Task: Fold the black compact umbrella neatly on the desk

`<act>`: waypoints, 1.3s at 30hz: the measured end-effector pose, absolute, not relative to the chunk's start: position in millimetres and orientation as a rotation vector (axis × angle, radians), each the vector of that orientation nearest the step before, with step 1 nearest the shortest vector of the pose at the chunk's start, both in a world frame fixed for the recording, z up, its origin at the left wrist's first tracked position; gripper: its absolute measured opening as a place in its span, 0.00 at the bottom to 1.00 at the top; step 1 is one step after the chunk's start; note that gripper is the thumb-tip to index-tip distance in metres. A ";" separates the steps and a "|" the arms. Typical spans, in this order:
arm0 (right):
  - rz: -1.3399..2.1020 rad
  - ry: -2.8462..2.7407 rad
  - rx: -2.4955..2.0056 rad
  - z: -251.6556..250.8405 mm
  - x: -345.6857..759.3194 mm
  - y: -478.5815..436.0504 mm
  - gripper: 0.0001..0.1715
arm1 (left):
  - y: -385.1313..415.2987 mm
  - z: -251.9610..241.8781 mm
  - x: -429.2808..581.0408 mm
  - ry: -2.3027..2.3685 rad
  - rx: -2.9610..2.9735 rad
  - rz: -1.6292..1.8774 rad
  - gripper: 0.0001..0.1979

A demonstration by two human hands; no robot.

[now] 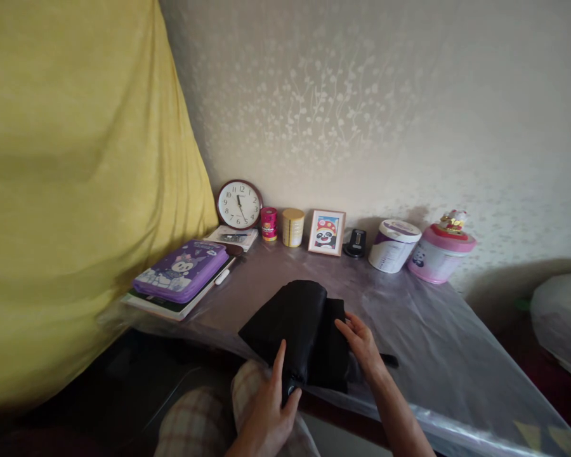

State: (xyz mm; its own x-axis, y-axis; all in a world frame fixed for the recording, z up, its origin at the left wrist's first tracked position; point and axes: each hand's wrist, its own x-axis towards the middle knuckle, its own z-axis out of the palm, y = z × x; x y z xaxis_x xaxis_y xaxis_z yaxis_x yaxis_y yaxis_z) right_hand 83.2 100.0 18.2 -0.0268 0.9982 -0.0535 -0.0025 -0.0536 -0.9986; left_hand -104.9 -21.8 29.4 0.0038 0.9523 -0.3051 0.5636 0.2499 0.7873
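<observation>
A black folding umbrella (292,314) lies partly loose at the table's front edge, its fabric bunched and folded over. My left hand (271,406) is closed around the dark handle end near the edge, with the index finger stretched along the fabric. On the right, my right hand (359,339) pinches a flat fold of the black fabric (330,349) between thumb and fingers. A short black strap (389,360) sticks out beyond my right wrist. The far side of the umbrella and its ribs are hidden.
A plastic-covered table (409,330) reaches the wall. Along the back stand a clock (240,204), tins (293,228), a framed panda picture (327,233), a black device (356,243), a white tub (394,246) and a pink tub (440,254). A purple case (181,270) rests on books by the yellow curtain (76,190).
</observation>
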 end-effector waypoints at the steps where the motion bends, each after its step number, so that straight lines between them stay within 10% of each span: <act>1: 1.277 -1.197 -1.235 19.1 82.7 99.7 0.28 | -22.1 28.9 -105.2 1.627 1.351 0.598 0.37; 39: 1.175 -1.474 -1.289 42.5 19.3 136.2 0.24 | -17.5 10.6 -102.6 1.707 1.535 0.629 0.36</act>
